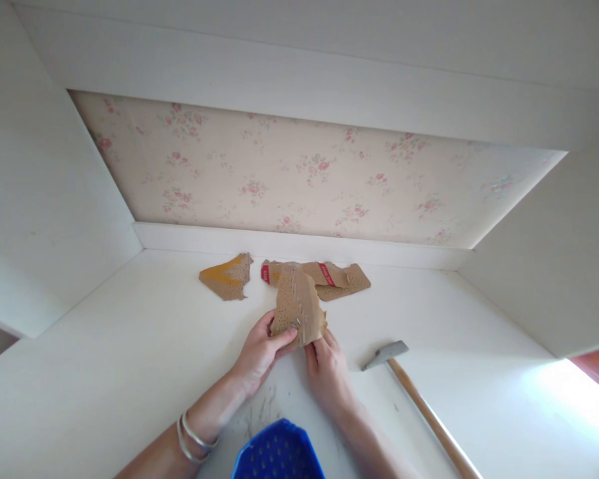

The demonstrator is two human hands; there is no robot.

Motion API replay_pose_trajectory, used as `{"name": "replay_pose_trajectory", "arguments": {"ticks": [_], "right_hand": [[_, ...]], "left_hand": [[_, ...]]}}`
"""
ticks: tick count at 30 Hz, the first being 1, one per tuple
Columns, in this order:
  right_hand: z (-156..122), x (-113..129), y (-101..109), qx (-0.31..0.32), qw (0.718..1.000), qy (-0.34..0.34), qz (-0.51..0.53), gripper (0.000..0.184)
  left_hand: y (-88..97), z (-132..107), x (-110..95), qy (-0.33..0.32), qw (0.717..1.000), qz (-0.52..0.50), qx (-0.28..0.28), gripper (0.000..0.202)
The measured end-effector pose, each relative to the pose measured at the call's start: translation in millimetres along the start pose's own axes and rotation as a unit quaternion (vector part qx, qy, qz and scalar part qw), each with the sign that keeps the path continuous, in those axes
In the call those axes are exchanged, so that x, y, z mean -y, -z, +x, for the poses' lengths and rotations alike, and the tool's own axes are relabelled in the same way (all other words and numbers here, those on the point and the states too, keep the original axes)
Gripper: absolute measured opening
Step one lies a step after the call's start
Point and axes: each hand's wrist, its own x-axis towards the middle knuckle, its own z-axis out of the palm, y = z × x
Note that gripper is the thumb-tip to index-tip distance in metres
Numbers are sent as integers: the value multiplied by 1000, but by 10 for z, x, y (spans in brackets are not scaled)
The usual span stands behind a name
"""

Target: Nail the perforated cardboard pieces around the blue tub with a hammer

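A torn piece of brown cardboard, dotted with small holes and with ragged edges, is held up above the white surface. My left hand grips its lower left edge, the thumb on the front face near a small shiny metal bit. My right hand is at its lower right edge, fingers curled in behind it, partly hidden. Behind lie more torn cardboard strips with red printed bands. Another cardboard scrap with a yellow-orange mark rests to the left.
A hammer with a wooden handle lies on the right. At the bottom edge stands a blue plastic container with a dotted inside. White panels enclose the sides, and floral wallpaper covers the back. Dark smudges mark the white surface.
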Motion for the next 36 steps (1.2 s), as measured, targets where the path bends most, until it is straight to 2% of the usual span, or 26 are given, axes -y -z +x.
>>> {"name": "replay_pose_trajectory", "arguments": {"ticks": [8,12,15,18,20,22,25,27,29,36], "right_hand": [[-4,3,-21,-3,999,-12,31,17],[6,26,-2,-24,997,-47,48,12],[6,57,40,-53,993,-77,66,15],[-7,108,67,-47,992,-75,92,14],[-16,143,67,-27,991,-66,109,18],[-22,171,66,-16,991,-64,120,22],[-26,207,78,0,991,-56,125,20],[-27,228,91,17,991,-45,128,19],[-24,237,97,26,990,-44,133,19],[7,161,60,25,982,-90,162,15]], "left_hand": [[-29,0,8,-2,999,28,-18,48],[-5,36,-10,-85,993,57,-53,51],[40,54,-41,-180,967,155,-96,47],[65,35,-39,-229,924,276,-131,39],[58,4,-10,-236,900,345,-125,35],[42,-29,29,-242,880,398,-96,32],[31,-65,78,-264,856,438,-81,33],[41,-77,97,-271,853,437,-89,32],[59,-82,108,-267,863,421,-84,31],[93,-79,131,-257,884,388,-42,33]]}}
